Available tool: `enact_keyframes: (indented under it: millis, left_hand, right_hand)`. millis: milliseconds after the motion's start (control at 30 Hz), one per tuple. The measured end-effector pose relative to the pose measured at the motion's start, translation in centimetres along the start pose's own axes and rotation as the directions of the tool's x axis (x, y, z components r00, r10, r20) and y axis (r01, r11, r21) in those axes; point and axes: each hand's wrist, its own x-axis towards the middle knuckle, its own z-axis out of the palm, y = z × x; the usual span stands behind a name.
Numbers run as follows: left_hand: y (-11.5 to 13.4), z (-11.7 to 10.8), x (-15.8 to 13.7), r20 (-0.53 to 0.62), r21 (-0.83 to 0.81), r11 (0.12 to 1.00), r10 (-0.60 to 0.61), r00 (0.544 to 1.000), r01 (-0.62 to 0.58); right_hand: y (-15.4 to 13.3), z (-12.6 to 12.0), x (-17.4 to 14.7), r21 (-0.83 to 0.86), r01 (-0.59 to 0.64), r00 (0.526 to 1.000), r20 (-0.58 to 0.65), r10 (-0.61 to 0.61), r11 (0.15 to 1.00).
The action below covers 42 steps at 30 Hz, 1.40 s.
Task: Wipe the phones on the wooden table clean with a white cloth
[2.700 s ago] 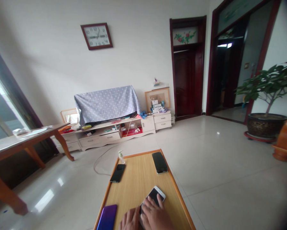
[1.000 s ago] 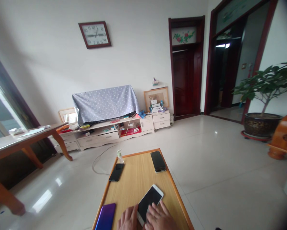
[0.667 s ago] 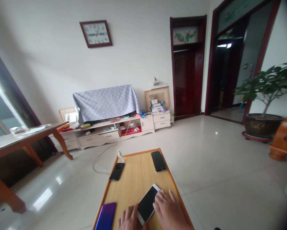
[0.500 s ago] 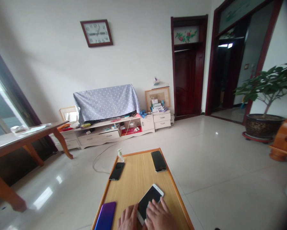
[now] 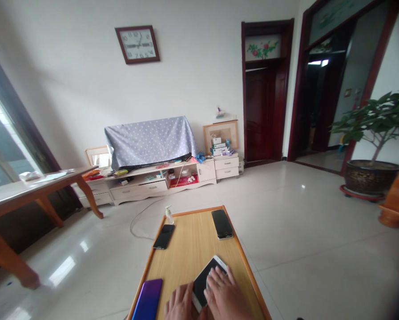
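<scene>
A white smartphone point(image 5: 203, 282) with a dark screen lies slanted on the near part of the small wooden table point(image 5: 186, 249). My left hand point(image 5: 179, 303) grips its lower left edge, with the fingers bent against the side. My right hand point(image 5: 224, 291) rests on the screen with its fingers stretched out and pressed down. Something small and pale shows at the edge of those fingers, too little to name. My right hand hides the phone's lower right part.
A purple-blue phone point(image 5: 147, 298) lies at the near left of the table. Two black phones, one at the left point(image 5: 164, 236) and one at the right point(image 5: 222, 224), lie farther off. A pump bottle point(image 5: 169, 215) stands at the far left corner. A raised rim point(image 5: 247, 265) borders the tabletop.
My right hand has slid slightly up the screen towards the phone's far end. My left hand keeps its place at the phone's edge. The view has shifted a little.
</scene>
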Motion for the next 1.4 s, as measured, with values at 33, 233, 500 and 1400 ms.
enact_keyframes:
  millis: [33,233,500,1400]
  left_hand:
    - [-0.1,0.0,0.0,0.006,0.001,1.000,0.001,1.000,-0.001]
    - [-0.1,-0.2,-0.1,0.020,0.000,1.000,0.017,1.000,-0.017]
    - [0.2,-0.4,-0.3,-0.012,-0.023,1.000,0.011,1.000,-0.011]
    - [-0.2,-0.3,0.1,0.002,-0.034,0.999,0.020,1.000,-0.020]
  right_hand:
    - [-0.4,0.4,0.0,0.014,0.044,0.998,0.052,-0.045,0.999]
    - [-1.0,-0.4,0.2,0.072,0.117,0.989,0.076,-0.123,0.991]
    - [-0.2,-0.3,1.1,0.016,-0.041,0.998,-0.045,0.041,0.999]
    - [-0.7,0.2,3.1,0.078,-0.015,0.999,-0.036,0.017,0.997]
